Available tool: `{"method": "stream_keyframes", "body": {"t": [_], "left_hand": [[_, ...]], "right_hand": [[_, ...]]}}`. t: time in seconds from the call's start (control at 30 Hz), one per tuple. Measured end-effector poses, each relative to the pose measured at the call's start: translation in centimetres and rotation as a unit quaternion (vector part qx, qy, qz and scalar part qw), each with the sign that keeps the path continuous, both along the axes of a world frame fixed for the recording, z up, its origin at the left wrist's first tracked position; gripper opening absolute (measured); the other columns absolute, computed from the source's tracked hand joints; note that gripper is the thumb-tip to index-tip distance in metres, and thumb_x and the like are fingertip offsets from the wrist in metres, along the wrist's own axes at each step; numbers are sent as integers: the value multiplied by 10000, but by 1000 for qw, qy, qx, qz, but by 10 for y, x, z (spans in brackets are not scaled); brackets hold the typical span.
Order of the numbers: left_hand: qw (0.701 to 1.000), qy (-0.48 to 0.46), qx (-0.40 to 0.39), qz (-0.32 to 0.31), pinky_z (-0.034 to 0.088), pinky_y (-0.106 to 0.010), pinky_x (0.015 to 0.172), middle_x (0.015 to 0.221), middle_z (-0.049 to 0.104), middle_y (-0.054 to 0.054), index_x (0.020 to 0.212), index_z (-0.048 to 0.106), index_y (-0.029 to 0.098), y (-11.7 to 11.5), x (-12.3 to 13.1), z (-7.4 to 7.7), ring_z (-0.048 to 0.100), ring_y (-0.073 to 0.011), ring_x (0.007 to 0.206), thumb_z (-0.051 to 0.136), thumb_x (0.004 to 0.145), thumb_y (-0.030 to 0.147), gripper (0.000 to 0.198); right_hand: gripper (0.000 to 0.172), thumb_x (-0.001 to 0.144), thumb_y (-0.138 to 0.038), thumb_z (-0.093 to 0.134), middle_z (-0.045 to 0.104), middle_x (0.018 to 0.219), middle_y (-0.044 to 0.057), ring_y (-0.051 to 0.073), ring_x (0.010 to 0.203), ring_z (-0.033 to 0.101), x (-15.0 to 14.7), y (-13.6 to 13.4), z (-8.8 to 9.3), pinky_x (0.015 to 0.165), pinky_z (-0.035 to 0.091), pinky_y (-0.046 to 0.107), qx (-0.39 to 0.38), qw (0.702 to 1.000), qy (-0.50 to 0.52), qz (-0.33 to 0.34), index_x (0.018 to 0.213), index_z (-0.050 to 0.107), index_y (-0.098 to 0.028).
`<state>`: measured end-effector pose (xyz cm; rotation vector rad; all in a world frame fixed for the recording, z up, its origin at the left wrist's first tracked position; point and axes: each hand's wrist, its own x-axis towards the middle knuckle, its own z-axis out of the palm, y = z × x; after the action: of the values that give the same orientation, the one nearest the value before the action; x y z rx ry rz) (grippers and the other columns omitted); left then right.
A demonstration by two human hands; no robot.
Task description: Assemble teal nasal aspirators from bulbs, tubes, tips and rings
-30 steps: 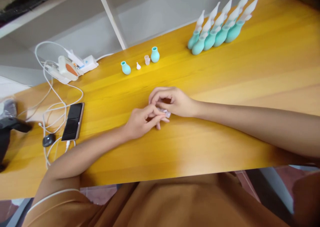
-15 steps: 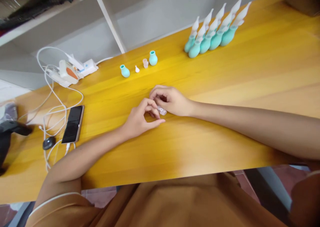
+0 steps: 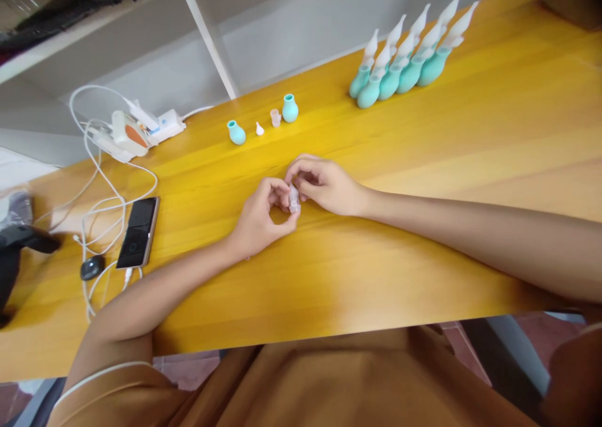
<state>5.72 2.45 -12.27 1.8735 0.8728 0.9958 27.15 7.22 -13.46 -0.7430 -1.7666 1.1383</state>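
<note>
My left hand [image 3: 261, 217] and my right hand [image 3: 324, 185] meet over the middle of the yellow wooden table [image 3: 423, 163]. Both pinch a small clear plastic piece [image 3: 294, 199] between their fingertips, held just above the tabletop. Farther back lie two small teal bulbs [image 3: 236, 132] [image 3: 290, 108], a tiny white tip [image 3: 259, 128] and a small clear cup-shaped part [image 3: 275, 118]. At the back right stands a cluster of several assembled teal bulbs with white pointed tips [image 3: 404, 63].
A black phone [image 3: 137, 231] lies at the left with white cables [image 3: 101, 182] looping round it. A white power strip with chargers [image 3: 136, 129] sits at the back left. A dark object [image 3: 14, 251] stands at the far left edge. Grey shelving rises behind the table.
My left hand's fingers have curled up from lying flat into a pinch. The clear piece has turned upright between both hands. Both hands have shifted slightly away from me.
</note>
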Motion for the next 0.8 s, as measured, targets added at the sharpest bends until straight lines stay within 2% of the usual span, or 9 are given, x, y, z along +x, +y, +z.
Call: {"method": "stream_keyframes", "body": {"t": [0.07, 0.17, 0.3, 0.5, 0.8], "left_hand": [[998, -49, -26, 4, 581, -253, 820, 997, 632, 11, 1163, 555, 245, 5, -1, -3, 680, -113, 877, 855, 898, 202, 403], [991, -114, -63, 13, 615, -264, 841, 1063, 646, -9, 1118, 573, 236, 13, -3, -4, 716, -120, 908, 922, 898, 359, 430], [982, -159, -98, 23, 650, -286, 861, 1061, 654, -10, 1077, 615, 223, 23, -7, -2, 734, -123, 887, 953, 882, 487, 471], [967, -207, -145, 43, 633, -252, 828, 1030, 693, 3, 1036, 665, 223, 24, -9, 3, 741, -107, 841, 993, 838, 487, 466], [967, -205, -137, 56, 635, -254, 821, 1056, 724, -3, 1046, 696, 241, 25, -9, 2, 733, -103, 824, 964, 876, 473, 393]], "right_hand": [[132, 933, -109, 634, 673, 1007, 32, 96, 690, 640, 0, 2, 0, 682, 540, 257, -46, 998, 34, 3, 1010, 725, -165], [114, 923, -149, 694, 676, 881, 6, 105, 697, 626, 2, 4, 0, 686, 524, 249, -99, 992, 76, 5, 1035, 706, -161], [200, 867, -205, 783, 680, 848, -2, 103, 698, 603, 3, 5, 3, 675, 494, 241, -137, 983, 120, 12, 1035, 687, -155], [333, 819, -281, 884, 675, 933, 3, 103, 771, 586, 1, 3, 6, 697, 473, 242, -125, 982, 138, 39, 1032, 654, -168], [345, 840, -330, 904, 652, 900, -8, 104, 756, 553, 0, 2, 6, 712, 474, 254, -115, 983, 135, 38, 1003, 639, -183]]}}
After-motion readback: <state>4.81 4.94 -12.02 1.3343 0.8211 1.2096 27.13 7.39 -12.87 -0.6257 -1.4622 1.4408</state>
